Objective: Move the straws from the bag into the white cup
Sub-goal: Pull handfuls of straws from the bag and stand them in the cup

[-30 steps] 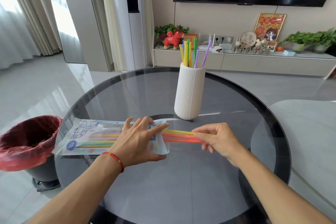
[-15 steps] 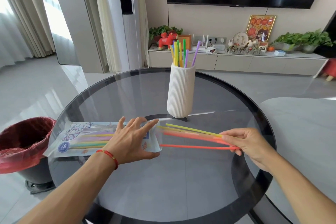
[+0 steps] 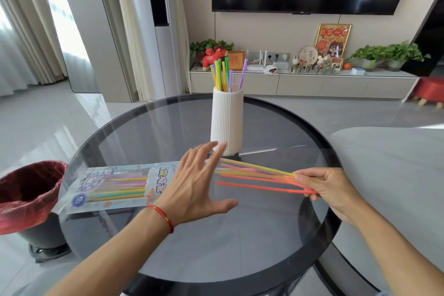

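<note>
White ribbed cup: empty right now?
No. The white ribbed cup already holds several coloured straws, yellow, green, blue and purple, standing up out of its rim.

Round dark glass table (image 3: 240, 243) seen from above. Left hand (image 3: 197, 187), fingers spread, over the open end of a printed straw bag (image 3: 115, 187) lying flat. Right hand (image 3: 324, 187) pinching a fan of orange and yellow straws (image 3: 259, 176). Behind, ribbed white cup (image 3: 227, 122) holding upright coloured straws. Red-lined bin (image 3: 26, 197) at left.
</note>
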The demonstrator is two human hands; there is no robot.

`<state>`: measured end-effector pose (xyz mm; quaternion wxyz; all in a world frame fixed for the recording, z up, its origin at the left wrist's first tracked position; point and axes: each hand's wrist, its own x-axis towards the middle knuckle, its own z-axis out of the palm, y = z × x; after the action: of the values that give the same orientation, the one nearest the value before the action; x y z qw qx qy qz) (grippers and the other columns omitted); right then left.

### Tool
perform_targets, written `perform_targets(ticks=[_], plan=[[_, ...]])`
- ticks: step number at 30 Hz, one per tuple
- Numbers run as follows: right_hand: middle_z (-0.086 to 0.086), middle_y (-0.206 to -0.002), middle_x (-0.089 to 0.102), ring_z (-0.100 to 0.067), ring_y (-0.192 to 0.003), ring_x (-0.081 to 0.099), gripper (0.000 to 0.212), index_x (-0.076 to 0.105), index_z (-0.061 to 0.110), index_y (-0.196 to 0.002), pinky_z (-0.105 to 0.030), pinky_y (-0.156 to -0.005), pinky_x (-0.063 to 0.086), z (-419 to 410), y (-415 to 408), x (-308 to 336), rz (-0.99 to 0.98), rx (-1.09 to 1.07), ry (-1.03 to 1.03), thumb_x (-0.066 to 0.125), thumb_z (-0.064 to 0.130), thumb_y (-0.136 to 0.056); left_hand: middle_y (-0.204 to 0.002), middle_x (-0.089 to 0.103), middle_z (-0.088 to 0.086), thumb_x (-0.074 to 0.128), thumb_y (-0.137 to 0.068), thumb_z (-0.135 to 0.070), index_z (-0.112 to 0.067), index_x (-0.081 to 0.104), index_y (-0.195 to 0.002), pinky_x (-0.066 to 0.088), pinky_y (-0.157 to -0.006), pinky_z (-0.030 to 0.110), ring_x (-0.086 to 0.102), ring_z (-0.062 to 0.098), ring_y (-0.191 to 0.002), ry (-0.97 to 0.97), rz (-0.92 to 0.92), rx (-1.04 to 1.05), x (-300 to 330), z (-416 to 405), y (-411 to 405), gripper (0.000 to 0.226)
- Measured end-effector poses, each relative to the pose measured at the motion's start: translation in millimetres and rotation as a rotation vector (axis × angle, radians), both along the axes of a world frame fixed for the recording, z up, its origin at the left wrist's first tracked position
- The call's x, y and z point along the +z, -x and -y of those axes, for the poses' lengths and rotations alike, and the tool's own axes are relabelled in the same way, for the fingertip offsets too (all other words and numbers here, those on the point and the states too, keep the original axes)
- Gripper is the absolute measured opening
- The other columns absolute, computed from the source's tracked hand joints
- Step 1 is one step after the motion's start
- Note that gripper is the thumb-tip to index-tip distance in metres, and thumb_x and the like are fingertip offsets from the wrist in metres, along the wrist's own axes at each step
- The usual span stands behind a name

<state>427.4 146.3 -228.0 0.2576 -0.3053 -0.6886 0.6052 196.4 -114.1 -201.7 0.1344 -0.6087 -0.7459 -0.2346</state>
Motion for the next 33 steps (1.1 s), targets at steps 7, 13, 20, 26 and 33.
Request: perform_targets(ticks=[7,13,20,26,33], plan=[[-0.011,-0.068,0.073,-0.014,-0.051,0.056,0.008,0.087,0.013,-0.092,-0.022,-0.043,0.045,6.8,-8.3,8.6,-0.011,0.009,-0.033,0.082,0.011,-0.086,-0.150,0.043,0.012,0.060,-0.084,-0.060,-0.010,0.016,-0.157,0.018,-0.121,0.058,0.030,0.032,-0.145,0.347,-0.324,0.014,-4.9,-83.1,-47.9,0.100],[-0.020,-0.065,0.066,-0.024,-0.053,0.052,0.026,0.085,0.009,-0.092,-0.022,-0.046,0.044,7.1,-23.0,17.6,-0.048,0.043,0.008,0.076,0.032,-0.088,-0.106,0.070,0.009,0.055,-0.097,-0.037,-0.016,0.060,-0.105,0.038,-0.074,0.039,0.065,0.037,-0.101,0.334,-0.147,0.123,-5.1,-121.1,-58.2,0.023],[-0.032,-0.086,0.075,-0.035,-0.063,0.071,0.078,0.079,-0.001,-0.108,-0.031,-0.049,0.058,-5.5,-29.6,35.1,-0.348,-0.083,0.381,0.034,0.062,-0.103,-0.089,0.068,0.014,0.048,-0.101,-0.040,-0.017,0.059,-0.089,0.032,-0.060,0.037,0.064,0.041,-0.082,0.219,-0.045,0.087,0.5,-134.5,-61.6,0.029],[-0.024,-0.087,0.073,-0.028,-0.054,0.063,0.058,0.064,-0.002,-0.118,-0.032,-0.047,0.042,5.3,-12.9,38.6,-0.382,-0.249,0.317,0.023,0.035,-0.102,-0.076,0.067,0.014,0.051,-0.099,-0.041,-0.024,0.048,-0.074,0.038,-0.060,0.037,0.061,0.044,-0.074,0.049,0.127,0.132,20.2,-150.4,-69.3,0.030],[-0.021,-0.130,0.070,-0.029,-0.110,0.068,0.057,0.064,0.004,-0.129,-0.046,-0.094,0.053,27.2,10.4,44.6,-0.436,0.031,0.147,0.044,-0.003,-0.076,-0.068,0.065,0.010,0.048,-0.100,-0.046,-0.020,0.060,-0.074,0.036,-0.058,0.033,0.062,0.039,-0.067,-0.053,0.091,0.140,43.7,-162.3,-71.8,0.040]])
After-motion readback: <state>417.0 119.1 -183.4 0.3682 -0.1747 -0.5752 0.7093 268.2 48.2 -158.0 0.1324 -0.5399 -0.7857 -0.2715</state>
